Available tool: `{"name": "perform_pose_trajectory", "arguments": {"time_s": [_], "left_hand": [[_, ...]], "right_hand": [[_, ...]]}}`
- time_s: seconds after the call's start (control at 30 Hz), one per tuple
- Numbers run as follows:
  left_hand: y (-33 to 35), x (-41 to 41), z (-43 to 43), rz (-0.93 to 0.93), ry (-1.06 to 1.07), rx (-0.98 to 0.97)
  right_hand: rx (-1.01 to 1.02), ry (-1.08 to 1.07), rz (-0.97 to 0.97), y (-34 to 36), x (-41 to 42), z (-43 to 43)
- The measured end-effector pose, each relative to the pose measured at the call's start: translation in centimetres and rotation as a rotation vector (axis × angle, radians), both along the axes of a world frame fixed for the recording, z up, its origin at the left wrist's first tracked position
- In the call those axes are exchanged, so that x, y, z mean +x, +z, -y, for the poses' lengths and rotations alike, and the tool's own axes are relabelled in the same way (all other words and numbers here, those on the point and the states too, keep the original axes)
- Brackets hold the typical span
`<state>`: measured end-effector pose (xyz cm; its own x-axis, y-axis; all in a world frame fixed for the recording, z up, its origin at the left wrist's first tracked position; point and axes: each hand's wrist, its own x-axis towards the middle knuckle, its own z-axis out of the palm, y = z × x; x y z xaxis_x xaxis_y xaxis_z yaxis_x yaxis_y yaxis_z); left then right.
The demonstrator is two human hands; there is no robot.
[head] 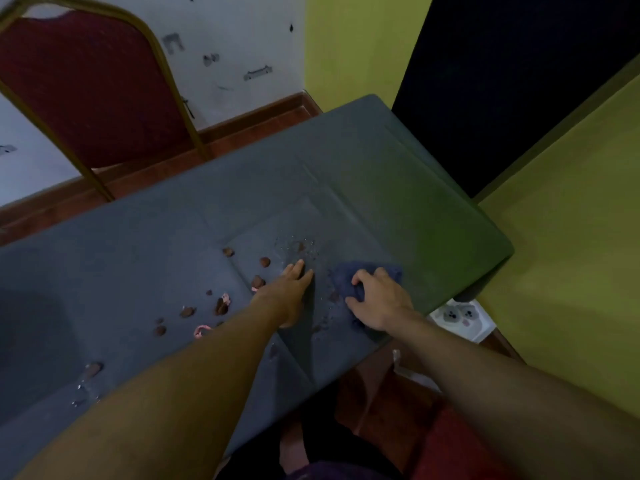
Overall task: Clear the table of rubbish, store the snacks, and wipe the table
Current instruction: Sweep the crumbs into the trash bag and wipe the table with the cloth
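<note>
Head view looks down on a grey desk [398, 174] with both forearms reaching over it. Right hand [377, 299] is clamped on a bunched blue cloth [391, 271], pressing it to the desk near the right end. Left hand [289, 292] lies just beside it, fingers [298, 268] together and stretched flat, edge down on the surface as if to guard or sweep.

Brown scraps [221, 306] lie scattered to the left of the hands, with bits of pink wrapper [202, 330] among them. Fine crumbs and wet specks [299, 247] sit just beyond the left fingertips, and another damp patch [83, 389] shows near the front left edge.

Wiping seems under way while rubbish is not yet all cleared. The risk, as I judge it: a stroke of the cloth toward the near edge could push crumbs off onto the floor [374, 386], and dragging it through the brown scraps could smear them across the damp surface. The cloth may also load up and merely spread the mess. A red chair [93, 88] stands behind the desk.
</note>
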<state>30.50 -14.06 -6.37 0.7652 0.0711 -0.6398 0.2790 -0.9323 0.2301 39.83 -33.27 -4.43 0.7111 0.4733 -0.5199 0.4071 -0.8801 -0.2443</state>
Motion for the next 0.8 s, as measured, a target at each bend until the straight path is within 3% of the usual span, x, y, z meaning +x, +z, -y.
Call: {"name": "perform_pose_trajectory", "arguments": {"time_s": [0.33,0.8], "left_hand": [[4.8,-1.8,-1.8,0.107,0.185,-0.017],[12.2,-12.6,-9.9,0.266,0.401,0.202]], "right_hand": [[0.165,0.143,0.138,3.1,0.8,-4.7],[0.238,0.403,0.203,9.3,-5.4,-14.9]]}}
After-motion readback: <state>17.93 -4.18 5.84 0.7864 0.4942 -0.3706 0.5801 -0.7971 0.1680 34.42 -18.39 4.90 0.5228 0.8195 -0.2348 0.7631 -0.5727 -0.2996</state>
